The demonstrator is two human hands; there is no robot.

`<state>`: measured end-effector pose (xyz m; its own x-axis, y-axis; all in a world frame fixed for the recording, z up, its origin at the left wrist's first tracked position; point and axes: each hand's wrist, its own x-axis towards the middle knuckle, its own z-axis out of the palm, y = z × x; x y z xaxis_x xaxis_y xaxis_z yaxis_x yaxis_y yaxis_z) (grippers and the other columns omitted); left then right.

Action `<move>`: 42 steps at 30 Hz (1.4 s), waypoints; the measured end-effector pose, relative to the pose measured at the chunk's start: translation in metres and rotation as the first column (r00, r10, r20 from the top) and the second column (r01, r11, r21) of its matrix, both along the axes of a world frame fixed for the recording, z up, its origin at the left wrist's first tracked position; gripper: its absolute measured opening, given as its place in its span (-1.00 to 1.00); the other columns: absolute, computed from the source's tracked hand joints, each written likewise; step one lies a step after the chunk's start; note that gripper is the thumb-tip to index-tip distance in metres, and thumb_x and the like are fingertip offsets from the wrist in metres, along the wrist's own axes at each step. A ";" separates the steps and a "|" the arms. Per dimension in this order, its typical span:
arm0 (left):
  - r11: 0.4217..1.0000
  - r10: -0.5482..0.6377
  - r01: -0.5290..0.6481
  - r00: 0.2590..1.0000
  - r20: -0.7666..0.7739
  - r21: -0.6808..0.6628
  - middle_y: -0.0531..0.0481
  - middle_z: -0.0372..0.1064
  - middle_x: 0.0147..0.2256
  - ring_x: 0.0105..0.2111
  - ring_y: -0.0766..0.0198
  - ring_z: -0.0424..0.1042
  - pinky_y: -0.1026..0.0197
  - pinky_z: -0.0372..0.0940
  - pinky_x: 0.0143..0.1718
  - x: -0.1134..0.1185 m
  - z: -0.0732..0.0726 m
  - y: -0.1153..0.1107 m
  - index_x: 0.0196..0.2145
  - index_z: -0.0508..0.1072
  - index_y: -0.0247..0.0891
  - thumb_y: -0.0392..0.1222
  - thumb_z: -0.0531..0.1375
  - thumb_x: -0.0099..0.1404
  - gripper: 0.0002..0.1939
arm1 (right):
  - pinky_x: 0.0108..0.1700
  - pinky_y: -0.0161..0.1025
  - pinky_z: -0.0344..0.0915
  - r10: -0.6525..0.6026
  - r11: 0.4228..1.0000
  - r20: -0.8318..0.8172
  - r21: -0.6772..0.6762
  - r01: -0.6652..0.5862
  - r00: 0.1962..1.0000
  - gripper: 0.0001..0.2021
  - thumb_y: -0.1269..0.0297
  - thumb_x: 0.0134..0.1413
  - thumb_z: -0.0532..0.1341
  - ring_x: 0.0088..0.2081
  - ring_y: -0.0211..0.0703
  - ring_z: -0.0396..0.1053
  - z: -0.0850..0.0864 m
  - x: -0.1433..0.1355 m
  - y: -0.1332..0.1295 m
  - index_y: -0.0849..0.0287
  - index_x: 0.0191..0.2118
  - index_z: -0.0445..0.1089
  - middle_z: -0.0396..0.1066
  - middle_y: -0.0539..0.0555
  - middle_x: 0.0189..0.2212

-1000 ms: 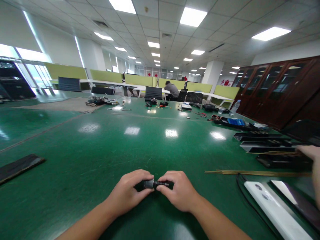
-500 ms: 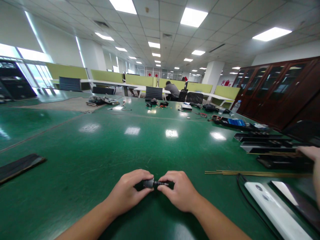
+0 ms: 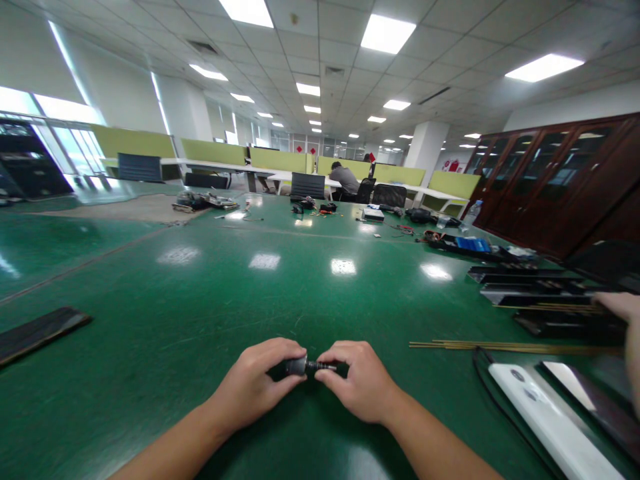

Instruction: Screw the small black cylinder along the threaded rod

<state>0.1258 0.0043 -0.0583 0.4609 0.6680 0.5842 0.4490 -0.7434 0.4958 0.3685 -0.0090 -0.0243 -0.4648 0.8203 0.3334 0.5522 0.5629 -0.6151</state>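
Close to the near edge of the green table, both hands meet over a small dark cylindrical part with a thin ribbed stem (image 3: 299, 366). My left hand (image 3: 257, 380) pinches the thick cylinder between thumb and fingers. The tip of the thin stem sits between the thumb and fingers of my right hand (image 3: 363, 381). The part lies level, thick end left and stem pointing right. Fingers hide both of its ends, and its exact kind cannot be made out.
Right of my hands lie thin brass-coloured rods (image 3: 465, 346), a white phone-like device (image 3: 550, 413) and a black cable (image 3: 493, 393). Another person's hand (image 3: 620, 305) reaches over black metal channels (image 3: 530, 291). A dark flat strip (image 3: 43, 333) lies left on the green table (image 3: 210, 300).
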 end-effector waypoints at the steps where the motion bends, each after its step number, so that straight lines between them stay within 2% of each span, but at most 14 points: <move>1: 1.000 -0.001 0.001 1.000 0.000 0.002 0.01 0.49 -0.09 -0.07 0.27 0.48 0.22 0.41 0.00 0.000 0.000 0.000 -0.02 0.45 -0.08 -0.24 0.33 0.25 -0.66 | -0.21 -0.30 0.24 -0.001 1.000 0.000 0.001 0.001 1.000 -0.93 0.29 0.16 0.31 -0.31 -0.21 0.44 0.000 0.000 0.000 0.09 -0.25 0.56 0.54 -0.01 -0.35; 13: 1.000 -0.001 0.001 1.000 0.002 -0.015 -0.07 0.49 -0.11 -0.09 0.21 0.50 0.18 0.43 -0.02 -0.001 0.004 -0.002 -0.05 0.48 -0.15 -0.25 0.31 0.26 -0.71 | -0.20 -0.29 0.25 -0.003 1.000 0.007 0.001 0.003 1.000 -0.92 0.31 0.15 0.31 -0.31 -0.20 0.44 0.003 0.000 -0.001 0.10 -0.25 0.56 0.53 0.00 -0.35; 42: 1.000 0.015 -0.015 1.000 0.023 -0.017 -0.05 0.50 -0.11 -0.09 0.22 0.50 0.19 0.43 -0.02 -0.003 0.005 0.000 -0.05 0.49 -0.14 -0.25 0.32 0.25 -0.71 | -0.18 -0.26 0.28 -0.011 1.000 -0.016 0.003 0.011 1.000 -0.91 0.31 0.15 0.31 -0.30 -0.17 0.45 0.004 0.002 0.000 0.10 -0.24 0.57 0.54 0.02 -0.35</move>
